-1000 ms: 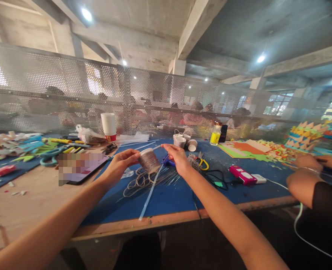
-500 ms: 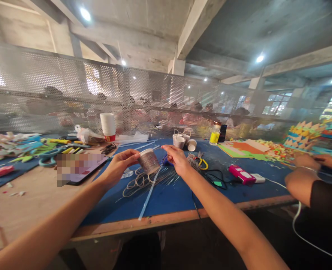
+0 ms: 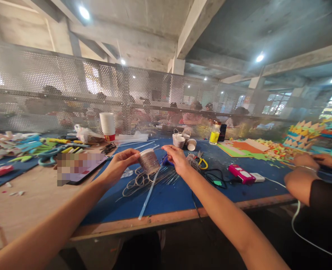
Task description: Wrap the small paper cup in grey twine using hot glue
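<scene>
My left hand (image 3: 120,165) pinches the rim of a small paper cup (image 3: 149,162), its wall wound with grey-brown cord. The cup is tilted above the blue mat, its white rim up. Just to its right, my right hand (image 3: 176,156) is closed in a pinch; what lies between the fingertips is too small to make out. Loops of loose cord (image 3: 130,188) lie below the cup. A translucent glue stick (image 3: 148,199) slants beneath it, beside several thin wires (image 3: 171,175). Behind my right hand, a blue object (image 3: 168,159) is partly hidden.
Cord-wrapped cups (image 3: 178,141), yellow-handled pliers (image 3: 203,163) and a yellow-labelled bottle (image 3: 214,134) lie beyond my hands. Right are a pink box (image 3: 241,174), coloured paper (image 3: 247,148) and another person's arm (image 3: 301,183). Left are a tablet (image 3: 90,170), scissors (image 3: 48,155) and stacked cups (image 3: 107,123).
</scene>
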`<state>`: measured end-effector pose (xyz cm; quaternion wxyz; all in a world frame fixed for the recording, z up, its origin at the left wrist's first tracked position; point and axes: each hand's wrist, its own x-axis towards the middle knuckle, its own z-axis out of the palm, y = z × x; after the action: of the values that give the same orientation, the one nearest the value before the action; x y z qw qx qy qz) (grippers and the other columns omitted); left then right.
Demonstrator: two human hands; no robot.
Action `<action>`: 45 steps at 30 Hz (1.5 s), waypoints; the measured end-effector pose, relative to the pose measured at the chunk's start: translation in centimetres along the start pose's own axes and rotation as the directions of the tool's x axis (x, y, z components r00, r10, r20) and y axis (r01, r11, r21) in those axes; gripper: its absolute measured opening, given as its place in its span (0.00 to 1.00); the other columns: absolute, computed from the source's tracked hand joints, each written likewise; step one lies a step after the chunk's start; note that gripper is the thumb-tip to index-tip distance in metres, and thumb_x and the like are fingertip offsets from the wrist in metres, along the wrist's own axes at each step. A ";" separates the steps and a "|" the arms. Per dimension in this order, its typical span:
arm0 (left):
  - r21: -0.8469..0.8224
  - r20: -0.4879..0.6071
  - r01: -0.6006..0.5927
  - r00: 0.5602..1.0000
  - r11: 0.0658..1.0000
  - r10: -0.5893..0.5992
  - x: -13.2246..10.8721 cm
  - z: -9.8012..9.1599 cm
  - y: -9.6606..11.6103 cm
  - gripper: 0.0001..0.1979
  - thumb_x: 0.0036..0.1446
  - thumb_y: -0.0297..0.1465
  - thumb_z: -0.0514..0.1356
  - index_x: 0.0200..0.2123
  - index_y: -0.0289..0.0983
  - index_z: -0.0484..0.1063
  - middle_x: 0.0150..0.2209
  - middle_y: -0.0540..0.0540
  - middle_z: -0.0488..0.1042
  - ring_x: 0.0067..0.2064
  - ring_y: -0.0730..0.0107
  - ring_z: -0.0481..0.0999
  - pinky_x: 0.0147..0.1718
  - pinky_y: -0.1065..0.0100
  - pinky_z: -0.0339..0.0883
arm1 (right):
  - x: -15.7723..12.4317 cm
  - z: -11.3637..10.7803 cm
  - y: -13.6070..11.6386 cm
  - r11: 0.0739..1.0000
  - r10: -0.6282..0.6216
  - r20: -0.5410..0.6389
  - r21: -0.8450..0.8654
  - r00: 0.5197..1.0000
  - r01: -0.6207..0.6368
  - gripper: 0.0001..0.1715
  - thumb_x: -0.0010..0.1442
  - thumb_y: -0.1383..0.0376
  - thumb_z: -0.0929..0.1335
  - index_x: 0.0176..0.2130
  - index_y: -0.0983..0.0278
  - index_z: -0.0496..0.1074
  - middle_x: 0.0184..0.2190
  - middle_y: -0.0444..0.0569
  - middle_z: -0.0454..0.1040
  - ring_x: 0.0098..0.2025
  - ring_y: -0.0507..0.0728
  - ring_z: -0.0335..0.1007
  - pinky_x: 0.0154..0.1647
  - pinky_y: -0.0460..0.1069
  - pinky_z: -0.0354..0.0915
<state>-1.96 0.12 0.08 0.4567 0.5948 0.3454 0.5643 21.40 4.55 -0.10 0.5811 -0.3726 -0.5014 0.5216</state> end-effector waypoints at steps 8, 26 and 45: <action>0.013 0.009 -0.010 1.000 1.000 0.010 -0.1 0.1 0.2 0.12 0.51 0.41 0.72 0.31 0.38 0.81 0.33 0.46 0.80 0.38 0.63 0.77 0.49 0.60 0.69 | 0.0 0.1 0.1 1.000 0.000 0.001 -0.007 1.000 0.000 0.19 0.44 0.52 0.76 0.31 0.63 0.79 0.21 0.38 0.63 0.24 0.47 0.50 0.25 0.45 0.49; 0.008 0.053 -0.028 0.998 1.000 0.028 -0.3 0.0 0.4 0.11 0.53 0.40 0.71 0.32 0.39 0.81 0.34 0.45 0.81 0.39 0.62 0.78 0.47 0.60 0.69 | 0.2 0.0 0.5 0.999 0.004 0.023 -0.053 1.000 -0.003 0.19 0.44 0.51 0.77 0.30 0.62 0.78 0.20 0.37 0.61 0.23 0.47 0.50 0.25 0.45 0.49; -0.124 0.103 0.030 0.995 0.992 -0.017 -0.3 0.2 0.5 0.10 0.52 0.37 0.73 0.33 0.37 0.81 0.35 0.47 0.80 0.39 0.67 0.77 0.47 0.66 0.68 | 0.5 0.0 1.2 0.993 -0.001 0.061 -0.122 0.998 0.008 0.18 0.45 0.52 0.76 0.30 0.63 0.78 0.20 0.37 0.65 0.22 0.47 0.52 0.26 0.45 0.51</action>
<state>-1.84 -0.37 0.44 0.5168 0.5886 0.2926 0.5485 21.07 5.21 -1.20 0.5430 -0.3902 -0.5506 0.4998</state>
